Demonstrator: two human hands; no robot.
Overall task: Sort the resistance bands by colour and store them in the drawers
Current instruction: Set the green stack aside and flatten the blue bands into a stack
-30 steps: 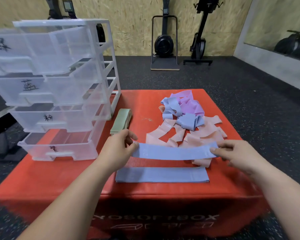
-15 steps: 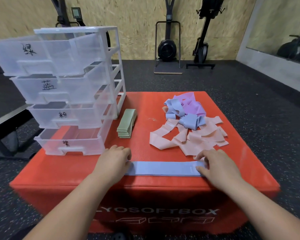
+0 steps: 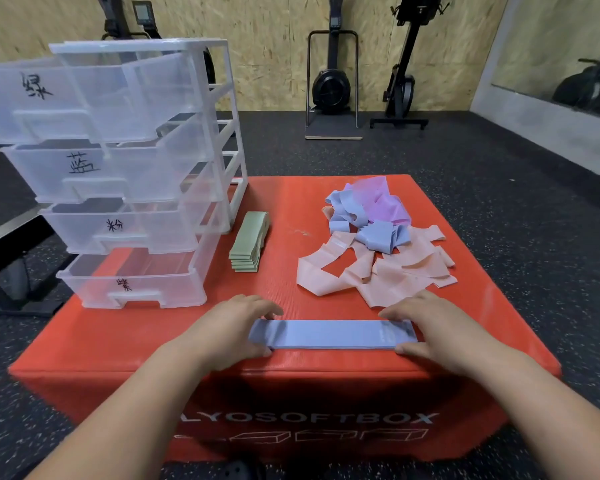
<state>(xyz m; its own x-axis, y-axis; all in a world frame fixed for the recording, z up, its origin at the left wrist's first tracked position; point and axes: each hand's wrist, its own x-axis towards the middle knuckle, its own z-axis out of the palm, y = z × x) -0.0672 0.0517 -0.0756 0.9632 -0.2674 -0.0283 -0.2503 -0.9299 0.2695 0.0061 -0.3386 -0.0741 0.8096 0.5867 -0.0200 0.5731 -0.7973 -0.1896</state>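
— Where were the blue bands (image 3: 329,334)?
— Stacked flat near the red box's (image 3: 284,209) front edge.
— And the hands?
— Left hand (image 3: 229,332) and right hand (image 3: 440,332), fingers relaxed, pressed the stack's ends.

The person's left hand (image 3: 229,336) and right hand (image 3: 442,336) are bare, with both forearms uncovered down to the frame's lower edge. A dark perforated shoe (image 3: 238,471) shows at the bottom.

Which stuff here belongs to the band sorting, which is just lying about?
Job: blue bands stacked flat, left hand and right hand touching their ends; green band stack; loose pile of pink, blue, purple bands; clear drawer unit.
Background: red soft box underneath; gym machines by the wall.
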